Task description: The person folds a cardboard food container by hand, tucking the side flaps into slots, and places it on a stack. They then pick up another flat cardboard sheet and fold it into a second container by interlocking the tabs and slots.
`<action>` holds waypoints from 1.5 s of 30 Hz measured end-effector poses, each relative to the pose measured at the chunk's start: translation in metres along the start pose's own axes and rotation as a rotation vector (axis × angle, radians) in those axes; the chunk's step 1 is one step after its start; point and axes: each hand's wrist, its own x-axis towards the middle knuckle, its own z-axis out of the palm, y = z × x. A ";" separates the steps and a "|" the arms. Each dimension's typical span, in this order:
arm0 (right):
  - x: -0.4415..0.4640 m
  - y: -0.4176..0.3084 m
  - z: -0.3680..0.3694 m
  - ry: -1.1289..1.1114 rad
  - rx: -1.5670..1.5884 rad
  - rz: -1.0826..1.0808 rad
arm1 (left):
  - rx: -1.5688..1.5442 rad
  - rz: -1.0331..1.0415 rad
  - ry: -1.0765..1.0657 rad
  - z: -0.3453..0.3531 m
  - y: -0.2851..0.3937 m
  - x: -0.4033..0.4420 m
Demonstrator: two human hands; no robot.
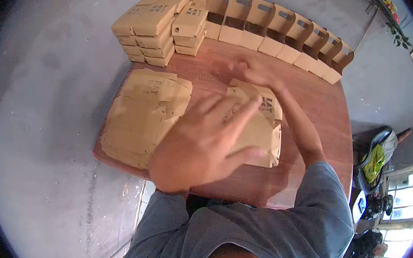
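My left hand [205,141] is raised close to the camera with its fingers spread, nothing in it. Behind it, partly hidden, a flat cardboard piece printed "EAT ME!" [258,128] lies on the wooden table [306,172]. Beyond that piece's far edge, my right hand [253,71] is over the table, smeared by motion, so its fingers cannot be made out. Flat unfolded cardboard pieces [136,115] lie at the table's left side, next to my left hand.
Folded boxes [149,23] are stacked at the back left. A row of open-topped cardboard carriers [279,32] lines the back edge. A grey wall [50,115] borders the left side. Bags [379,151] sit beyond the right edge.
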 end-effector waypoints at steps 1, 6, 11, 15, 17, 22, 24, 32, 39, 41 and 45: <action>-0.015 0.033 0.008 0.011 -0.089 -0.100 | 0.033 0.000 0.014 -0.001 -0.002 0.000; -0.110 0.133 0.032 0.145 -0.141 0.085 | 0.062 -0.125 -0.028 0.014 -0.014 0.013; -0.158 0.152 0.059 0.440 0.027 0.110 | 0.119 -0.235 -0.188 0.054 -0.007 0.034; -0.155 0.163 0.075 0.527 -0.314 -0.009 | 0.124 -0.153 -0.477 0.117 0.011 0.042; -0.154 0.161 0.072 0.503 -0.357 -0.040 | 0.155 0.105 -0.753 0.157 0.013 0.046; -0.154 0.165 0.072 0.499 -0.314 -0.023 | 0.304 0.042 -1.010 0.213 0.024 0.012; -0.156 0.164 0.073 0.508 -0.321 -0.018 | 0.259 0.020 -1.026 0.217 0.022 0.006; -0.158 0.165 0.069 0.551 -0.100 -0.009 | 0.425 0.048 -0.621 0.240 0.015 -0.026; -0.152 0.181 0.056 0.862 0.597 0.107 | 0.080 -0.588 -0.444 0.153 -0.018 0.027; -0.150 0.172 0.051 1.018 1.145 0.081 | -0.393 -0.772 0.136 0.123 -0.023 0.032; -0.154 0.174 0.046 0.902 1.314 -0.010 | -0.946 -0.689 0.521 0.122 -0.074 0.035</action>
